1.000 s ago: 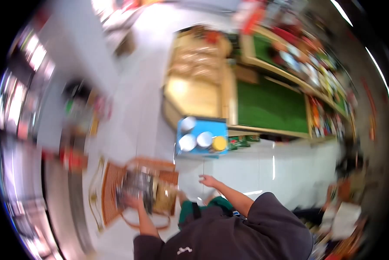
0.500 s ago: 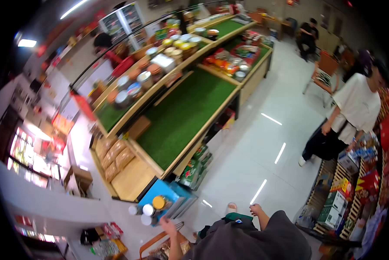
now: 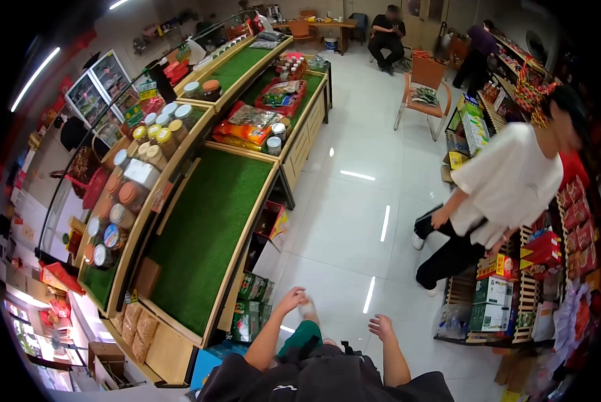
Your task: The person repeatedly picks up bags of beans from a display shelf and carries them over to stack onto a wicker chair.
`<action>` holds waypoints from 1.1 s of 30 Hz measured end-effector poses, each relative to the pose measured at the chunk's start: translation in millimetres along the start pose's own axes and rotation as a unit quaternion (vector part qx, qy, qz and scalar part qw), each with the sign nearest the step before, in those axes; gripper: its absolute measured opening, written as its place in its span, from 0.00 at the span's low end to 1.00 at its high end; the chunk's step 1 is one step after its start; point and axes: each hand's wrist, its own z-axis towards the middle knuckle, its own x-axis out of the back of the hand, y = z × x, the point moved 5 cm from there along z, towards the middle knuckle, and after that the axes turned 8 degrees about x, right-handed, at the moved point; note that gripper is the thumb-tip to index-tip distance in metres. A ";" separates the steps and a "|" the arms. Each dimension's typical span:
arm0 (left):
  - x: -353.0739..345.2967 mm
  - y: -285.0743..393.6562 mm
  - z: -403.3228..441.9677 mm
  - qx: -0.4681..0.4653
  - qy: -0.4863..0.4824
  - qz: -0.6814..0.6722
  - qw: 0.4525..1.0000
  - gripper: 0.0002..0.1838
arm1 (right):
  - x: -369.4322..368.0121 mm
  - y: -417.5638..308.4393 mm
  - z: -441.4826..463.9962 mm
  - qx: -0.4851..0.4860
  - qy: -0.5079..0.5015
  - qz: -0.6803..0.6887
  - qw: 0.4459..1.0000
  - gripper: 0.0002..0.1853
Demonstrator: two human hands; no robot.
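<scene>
My left hand [image 3: 291, 299] is held out in front of my body, over the white floor beside the shelf stand. Its fingers are loosely apart with nothing in them. To the right, my right hand [image 3: 381, 327] hangs over the floor tiles, fingers spread and holding nothing. Nearest my left hand are green cartons [image 3: 250, 315] stacked beneath the wooden display stand [image 3: 274, 164]. Green artificial turf [image 3: 207, 228] covers the stand's lower shelf. Jars with yellow, white and orange lids [image 3: 154, 155] line the upper tier.
A person in a white top [image 3: 508, 177] stands at slatted shelves [image 3: 464, 295] on the right. Further along the aisle are an orange chair [image 3: 426, 84], a seated person [image 3: 387, 40] and another person in dark clothes [image 3: 476, 57]. Bagged goods [image 3: 138, 328] lie at the stand's near end.
My view has turned and moved forward along the aisle. My left hand has come away from the jars at the stand's end. The person in white now appears closer.
</scene>
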 end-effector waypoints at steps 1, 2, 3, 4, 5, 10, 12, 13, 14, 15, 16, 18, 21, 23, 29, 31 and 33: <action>11.3 -32.4 16.2 0.033 0.012 0.012 0.999 0.20 | -6.3 -11.2 9.8 0.001 0.004 -0.005 1.000 0.25; 27.5 -72.8 37.7 0.025 0.053 0.105 0.993 0.21 | -15.4 -24.1 21.4 0.002 -0.008 0.002 1.000 0.26; 41.2 -126.1 53.9 0.052 0.068 0.077 0.993 0.23 | -24.9 -39.5 33.8 0.004 -0.020 0.009 1.000 0.26; 58.2 -145.1 48.9 -0.018 0.141 0.171 0.975 0.20 | -31.3 -52.4 48.2 0.006 -0.017 0.001 1.000 0.26; 71.8 -173.8 42.5 0.066 0.144 0.146 0.977 0.17 | -37.3 -63.8 63.1 0.009 -0.018 -0.039 0.999 0.26; 131.5 -246.2 -10.2 0.401 0.011 0.099 0.911 0.12 | -58.5 -137.3 108.8 -0.009 -0.019 -0.295 0.955 0.20; 147.3 -223.2 5.2 0.434 0.069 -0.012 0.898 0.13 | -74.1 -171.3 128.1 -0.025 -0.013 -0.329 0.944 0.20; 155.1 -208.3 23.9 0.425 0.103 -0.071 0.897 0.13 | -78.6 -186.0 139.8 -0.006 0.001 -0.294 0.956 0.20; 160.4 -190.1 49.9 0.394 0.142 -0.141 0.897 0.14 | -83.8 -199.3 154.3 -0.005 0.006 -0.260 0.965 0.22; 165.3 -173.6 81.9 0.344 0.177 -0.216 0.896 0.15 | -85.7 -208.9 169.1 -0.010 0.024 -0.254 0.967 0.23; 174.2 -155.3 119.0 0.284 0.203 -0.286 0.892 0.15 | -88.5 -215.6 182.8 -0.019 0.042 -0.249 0.967 0.23; 189.8 -84.4 185.9 0.198 0.219 -0.264 0.918 0.11 | -99.2 -231.7 200.6 -0.049 0.035 -0.270 0.961 0.23; 183.6 26.4 285.2 0.191 0.162 -0.213 0.944 0.20 | -111.6 -259.7 237.3 -0.093 0.036 -0.289 0.952 0.22; 171.5 117.0 338.8 0.169 0.115 -0.174 0.963 0.21 | -110.4 -272.8 261.4 -0.130 0.049 -0.280 0.950 0.23; 148.7 307.8 452.2 0.113 0.007 -0.059 0.992 0.20 | -120.9 -377.3 353.5 -0.167 0.044 -0.294 0.940 0.24; 150.0 347.3 476.6 0.128 0.004 -0.038 0.991 0.20 | -134.2 -424.0 385.5 -0.152 0.040 -0.290 0.944 0.24; 163.8 390.6 515.5 0.132 0.004 -0.020 0.991 0.20 | -162.7 -488.9 442.5 -0.074 0.024 -0.269 0.960 0.22</action>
